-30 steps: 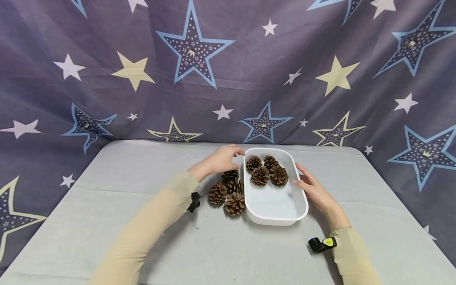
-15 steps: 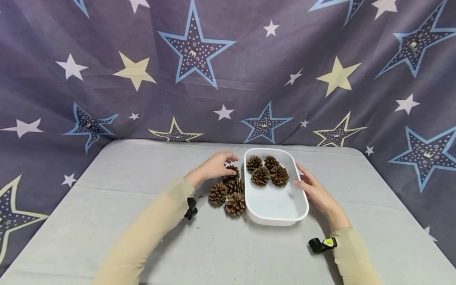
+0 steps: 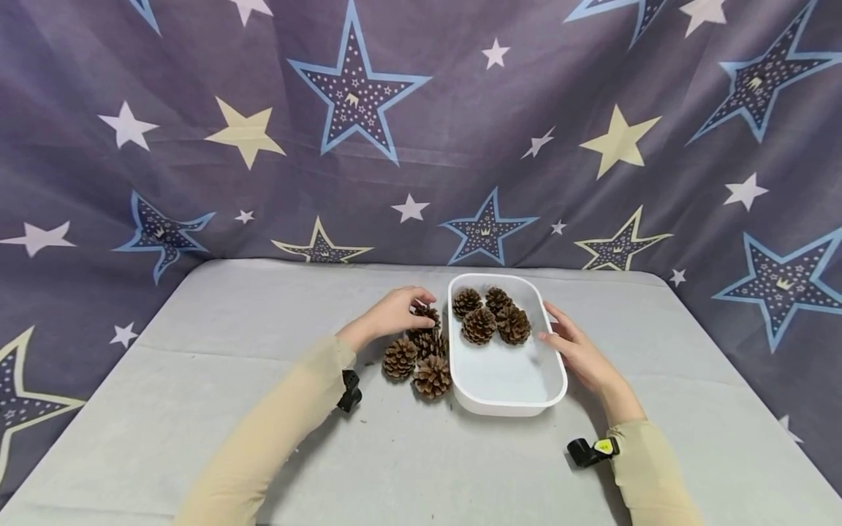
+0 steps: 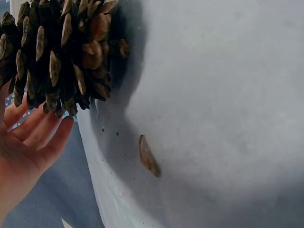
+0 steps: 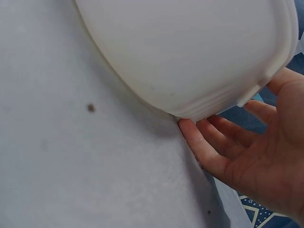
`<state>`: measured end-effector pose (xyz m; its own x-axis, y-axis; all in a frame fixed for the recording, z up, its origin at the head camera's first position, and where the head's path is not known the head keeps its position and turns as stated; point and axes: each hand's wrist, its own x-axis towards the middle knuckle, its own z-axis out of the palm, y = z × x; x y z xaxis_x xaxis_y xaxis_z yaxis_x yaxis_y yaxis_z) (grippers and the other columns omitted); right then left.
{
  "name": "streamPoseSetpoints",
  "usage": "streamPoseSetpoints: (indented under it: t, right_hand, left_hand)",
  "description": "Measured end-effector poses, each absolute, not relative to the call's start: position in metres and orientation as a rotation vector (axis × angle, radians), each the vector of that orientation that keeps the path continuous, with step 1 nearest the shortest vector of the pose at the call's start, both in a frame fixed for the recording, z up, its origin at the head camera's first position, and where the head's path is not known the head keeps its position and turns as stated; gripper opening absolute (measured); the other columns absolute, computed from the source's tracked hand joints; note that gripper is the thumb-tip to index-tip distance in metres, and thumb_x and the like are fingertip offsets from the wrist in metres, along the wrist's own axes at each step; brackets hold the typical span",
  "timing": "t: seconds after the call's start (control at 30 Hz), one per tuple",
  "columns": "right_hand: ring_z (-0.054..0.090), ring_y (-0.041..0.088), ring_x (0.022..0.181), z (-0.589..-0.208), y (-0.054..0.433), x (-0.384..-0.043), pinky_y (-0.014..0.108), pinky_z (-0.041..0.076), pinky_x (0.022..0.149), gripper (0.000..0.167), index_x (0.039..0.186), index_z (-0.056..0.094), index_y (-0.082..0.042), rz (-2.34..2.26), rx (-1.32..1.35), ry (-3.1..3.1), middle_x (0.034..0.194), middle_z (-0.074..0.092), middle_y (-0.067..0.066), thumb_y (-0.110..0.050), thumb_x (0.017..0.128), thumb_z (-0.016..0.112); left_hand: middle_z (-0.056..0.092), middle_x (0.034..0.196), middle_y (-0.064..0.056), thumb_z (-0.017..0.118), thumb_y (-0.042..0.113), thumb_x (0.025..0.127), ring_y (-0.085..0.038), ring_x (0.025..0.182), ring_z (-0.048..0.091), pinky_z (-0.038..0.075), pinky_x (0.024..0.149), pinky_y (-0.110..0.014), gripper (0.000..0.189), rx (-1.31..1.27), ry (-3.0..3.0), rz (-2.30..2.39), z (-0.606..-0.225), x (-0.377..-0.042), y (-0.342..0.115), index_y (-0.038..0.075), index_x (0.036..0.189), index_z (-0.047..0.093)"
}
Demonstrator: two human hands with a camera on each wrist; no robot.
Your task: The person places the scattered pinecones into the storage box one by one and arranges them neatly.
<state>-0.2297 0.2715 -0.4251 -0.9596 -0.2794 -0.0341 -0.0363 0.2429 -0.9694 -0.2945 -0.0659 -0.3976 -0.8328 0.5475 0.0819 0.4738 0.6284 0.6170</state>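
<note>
My left hand (image 3: 389,314) grips a brown pine cone (image 3: 429,314) at the back of a small pile, thumb on the near side and fingers on the far side. Just in front of it lie several other pine cones, among them a front one (image 3: 432,377) and a left one (image 3: 399,359). A cone (image 4: 57,52) looms large in the left wrist view, partly covering the fingers. To the right stands a white rectangular container (image 3: 506,376) with several pine cones (image 3: 479,326) at its far end. My right hand (image 3: 582,354) holds its right side, thumb at the rim and fingers against the outer wall.
Everything rests on a table with a light grey cloth (image 3: 395,467). A dark curtain (image 3: 460,131) with stars hangs behind the table's far edge. Small brown scraps, such as a flake (image 4: 149,157), lie on the cloth near the pile.
My left hand has moved back from the container's left rim and down onto the rear pine cone of the pile, its fingers closing round it. The right hand and container stay in place.
</note>
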Motion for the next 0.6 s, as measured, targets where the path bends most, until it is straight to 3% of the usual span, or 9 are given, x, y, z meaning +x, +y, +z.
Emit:
streamPoseSetpoints:
  t: [0.6]
  right_hand:
    - [0.048,0.035,0.111,-0.428,0.2716,-0.2325,0.04,0.05,0.083,0.068,0.147,0.01,-0.017,-1.797,-0.266,2.308,0.139,0.028,0.03,-0.02,0.093,0.049]
  left_hand:
    - [0.063,0.106,-0.006,0.07,0.024,0.079,-0.021,0.102,0.057,0.043,0.094,-0.035,0.035,0.849,2.761,0.986,-0.3983,-0.2921,-0.0658,0.006,0.108,0.063]
